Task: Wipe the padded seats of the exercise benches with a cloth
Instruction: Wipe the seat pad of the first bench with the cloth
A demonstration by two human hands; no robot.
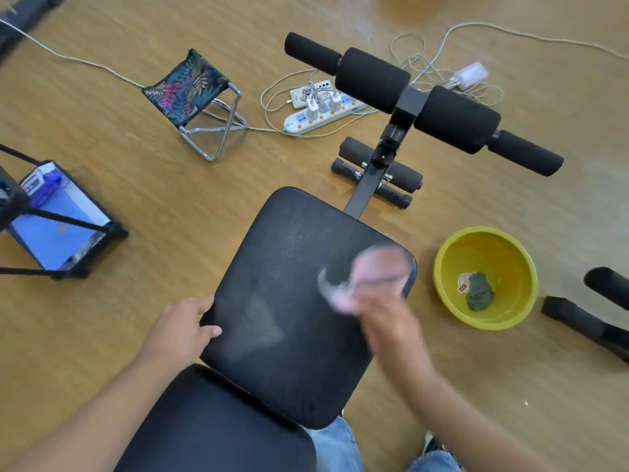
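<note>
A black padded seat (289,301) of an exercise bench fills the middle of the view, with pale wet streaks across it. A second black pad (211,427) adjoins it at the bottom. My right hand (388,318) is blurred with motion and grips a pinkish cloth (371,270) that lies on the seat's right side. My left hand (185,327) rests on the seat's left edge, fingers over the rim, thumb on top. The bench's foam leg rollers (418,100) stand beyond the seat.
A yellow basin (449,264) holding a dark green rag (480,291) sits on the wooden floor right of the seat. Power strips with chargers and cables (320,110) lie behind. A small folding stool (194,86), a blue-lined crate (58,219) and another bench's feet (592,318) stand nearby.
</note>
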